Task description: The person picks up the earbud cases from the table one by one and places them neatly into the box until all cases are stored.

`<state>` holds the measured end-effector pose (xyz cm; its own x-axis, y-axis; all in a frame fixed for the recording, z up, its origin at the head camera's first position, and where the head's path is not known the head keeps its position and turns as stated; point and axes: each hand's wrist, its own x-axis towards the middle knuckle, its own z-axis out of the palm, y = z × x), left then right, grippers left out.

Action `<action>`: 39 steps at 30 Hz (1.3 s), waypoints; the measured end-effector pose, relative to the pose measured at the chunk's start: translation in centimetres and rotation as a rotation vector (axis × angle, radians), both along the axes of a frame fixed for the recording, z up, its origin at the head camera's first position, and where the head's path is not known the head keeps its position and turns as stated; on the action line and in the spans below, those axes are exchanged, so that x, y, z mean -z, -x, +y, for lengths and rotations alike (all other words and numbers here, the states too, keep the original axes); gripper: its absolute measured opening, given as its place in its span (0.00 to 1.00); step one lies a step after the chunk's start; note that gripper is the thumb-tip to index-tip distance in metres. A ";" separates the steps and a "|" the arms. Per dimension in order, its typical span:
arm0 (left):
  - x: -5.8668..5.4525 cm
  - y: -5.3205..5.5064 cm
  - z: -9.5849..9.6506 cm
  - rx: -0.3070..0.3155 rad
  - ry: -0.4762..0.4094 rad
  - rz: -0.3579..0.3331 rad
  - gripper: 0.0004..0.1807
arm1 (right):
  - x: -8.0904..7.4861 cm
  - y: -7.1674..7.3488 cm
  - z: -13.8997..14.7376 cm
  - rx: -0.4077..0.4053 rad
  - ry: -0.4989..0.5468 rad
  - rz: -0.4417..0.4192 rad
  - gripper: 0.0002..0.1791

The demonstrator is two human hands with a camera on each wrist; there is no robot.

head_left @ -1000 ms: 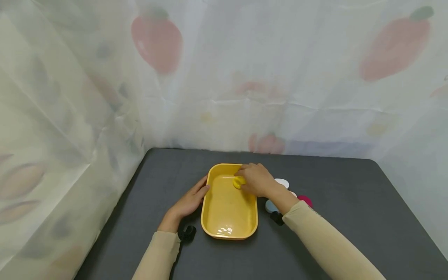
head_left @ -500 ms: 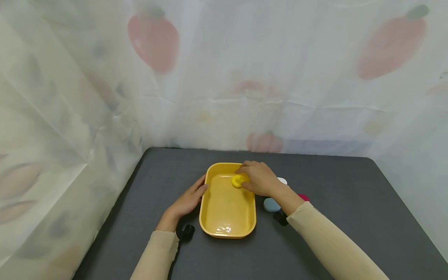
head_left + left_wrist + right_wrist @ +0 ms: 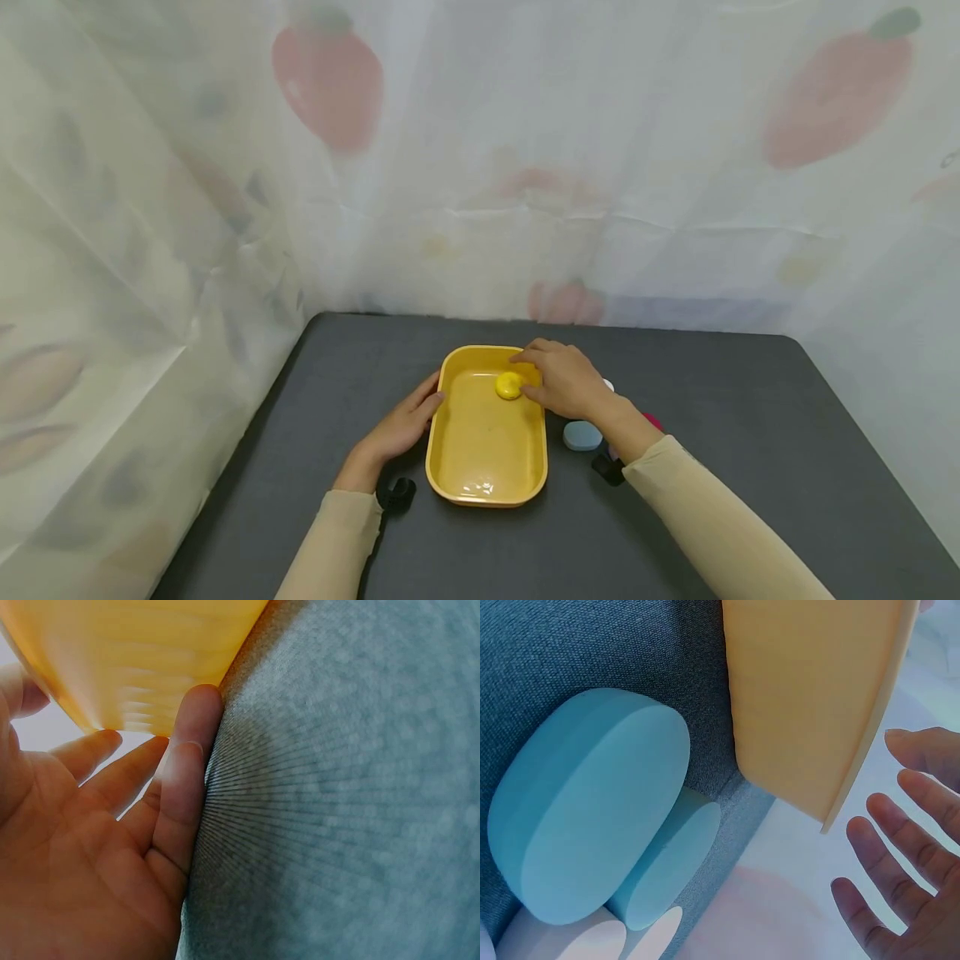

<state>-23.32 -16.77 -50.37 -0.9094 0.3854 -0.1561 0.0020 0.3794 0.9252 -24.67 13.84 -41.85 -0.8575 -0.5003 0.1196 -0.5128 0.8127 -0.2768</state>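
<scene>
A small round yellow piece (image 3: 508,385) lies in the yellow tray (image 3: 486,450), towards its far right corner. My right hand (image 3: 564,379) is over the tray's right rim beside this piece, its fingers spread and holding nothing. The right wrist view shows those fingers (image 3: 896,881) apart from one another, past the tray's edge. Against the tray's left side rests my left hand (image 3: 401,429). Seen from the left wrist, its fingers (image 3: 196,724) are extended and touch the tray's outer wall (image 3: 142,652), with the thumb up near the rim.
Right of the tray, a light blue oval block (image 3: 582,436) lies on the dark grey table (image 3: 465,554). White and dark pink pieces (image 3: 653,422) are partly hidden behind the right forearm. Up close, a smaller blue oval (image 3: 671,859) sits beside the large one. A patterned curtain (image 3: 465,167) hangs behind.
My right hand has let go of the yellow piece, which went from tilted in the fingers to flat in the tray, and moved slightly right. The left hand stays at the tray's side.
</scene>
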 end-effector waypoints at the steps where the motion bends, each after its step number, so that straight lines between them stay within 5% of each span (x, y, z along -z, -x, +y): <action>1: 0.0 0.0 0.0 -0.002 -0.002 -0.001 0.32 | 0.0 0.0 0.1 0.003 0.008 0.000 0.25; 39: -0.4 -0.7 0.0 -0.003 0.005 -0.009 0.33 | 1.0 -2.3 3.8 0.128 0.214 -0.068 0.25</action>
<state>-22.60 -16.82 -50.01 -0.9092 0.3818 -0.1660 -0.0073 0.3840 0.9233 -22.37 17.64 -42.89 -0.9221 -0.3562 0.1515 -0.3836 0.7891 -0.4797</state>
